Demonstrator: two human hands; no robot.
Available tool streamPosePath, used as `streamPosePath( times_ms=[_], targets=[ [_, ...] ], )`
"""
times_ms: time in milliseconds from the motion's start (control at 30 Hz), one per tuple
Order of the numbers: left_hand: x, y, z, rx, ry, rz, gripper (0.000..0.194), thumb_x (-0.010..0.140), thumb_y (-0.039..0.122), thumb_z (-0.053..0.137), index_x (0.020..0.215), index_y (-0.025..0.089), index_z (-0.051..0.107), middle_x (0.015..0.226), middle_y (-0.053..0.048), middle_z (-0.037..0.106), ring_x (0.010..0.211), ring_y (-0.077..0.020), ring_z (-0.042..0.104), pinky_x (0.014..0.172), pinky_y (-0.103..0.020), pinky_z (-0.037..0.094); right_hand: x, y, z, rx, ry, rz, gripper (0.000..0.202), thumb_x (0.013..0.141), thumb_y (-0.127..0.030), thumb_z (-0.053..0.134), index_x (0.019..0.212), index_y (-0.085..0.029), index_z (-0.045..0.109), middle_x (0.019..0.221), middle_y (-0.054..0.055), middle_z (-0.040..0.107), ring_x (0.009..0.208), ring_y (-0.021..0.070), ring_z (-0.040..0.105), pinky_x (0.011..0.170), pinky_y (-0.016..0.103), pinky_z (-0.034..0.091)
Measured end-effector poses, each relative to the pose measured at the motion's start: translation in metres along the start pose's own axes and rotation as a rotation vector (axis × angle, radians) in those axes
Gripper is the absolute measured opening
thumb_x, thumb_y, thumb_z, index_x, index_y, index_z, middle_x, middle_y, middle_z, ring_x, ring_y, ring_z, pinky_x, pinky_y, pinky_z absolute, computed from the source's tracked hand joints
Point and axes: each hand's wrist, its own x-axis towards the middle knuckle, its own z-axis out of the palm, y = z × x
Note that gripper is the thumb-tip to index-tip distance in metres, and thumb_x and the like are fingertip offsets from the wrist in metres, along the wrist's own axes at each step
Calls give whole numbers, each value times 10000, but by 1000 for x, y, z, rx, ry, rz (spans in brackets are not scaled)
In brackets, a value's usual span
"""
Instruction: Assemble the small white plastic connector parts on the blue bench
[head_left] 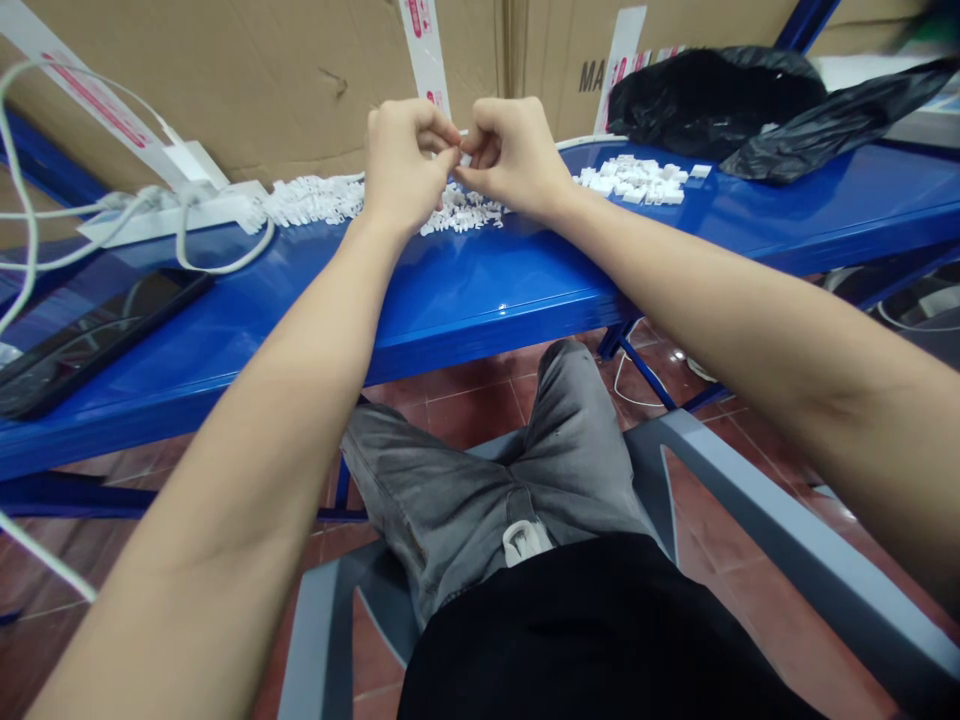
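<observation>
My left hand and my right hand meet fingertip to fingertip above the blue shelf. Both are pinched closed, and a small white plastic piece shows between them, mostly covered by the fingers. Below them lies a heap of small white plastic pieces. A further heap of similar white pieces spreads to the left of my left hand. Right of my right wrist sits a pile of blockier white plastic pieces.
A white power strip with plugs and cables runs along the left back. A dark tablet-like device lies at the left front. Cardboard boxes stand behind. A black plastic bag rests at the right back. Grey chair arms flank my legs.
</observation>
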Motion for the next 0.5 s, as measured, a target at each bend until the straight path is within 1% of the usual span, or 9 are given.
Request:
streamPosePath(
  times_ms=[67,167,333,400,500],
  targets=[
    [0,-3,0,-15,-46,52,78,812,277,602,869,306,646,888,60,750,578,-144,618,490,-387,521,0,-2,-1,-7,-8,12,310,744,-89,710,657,-221,443,643,-54,544,637,119,613,553,217,413],
    [0,-6,1,-25,-60,69,73,833,283,592,878,304,646,852,54,733,551,-138,602,488,-391,508,0,-4,-2,-22,-19,36,344,733,-72,710,650,-229,415,635,-58,532,642,120,605,552,215,413],
    [-2,-1,1,-27,-83,7,45,839,296,618,877,285,638,815,60,725,570,-134,604,511,-376,524,0,-4,-2,-8,-17,28,378,736,-77,712,642,-236,383,625,-57,511,628,112,584,535,211,406],
    [-2,3,0,-70,-68,-9,43,820,294,649,858,282,632,811,52,728,558,-135,597,520,-384,529,0,-4,-3,2,-11,31,355,747,-71,707,652,-230,403,640,-59,512,626,101,570,546,207,418],
    [1,4,-2,-143,-45,-52,135,792,339,706,869,280,612,791,52,734,566,-133,580,571,-392,550,1,-4,-3,13,18,30,292,778,-60,707,691,-207,470,676,-63,530,636,77,556,565,193,430]
  ],
)
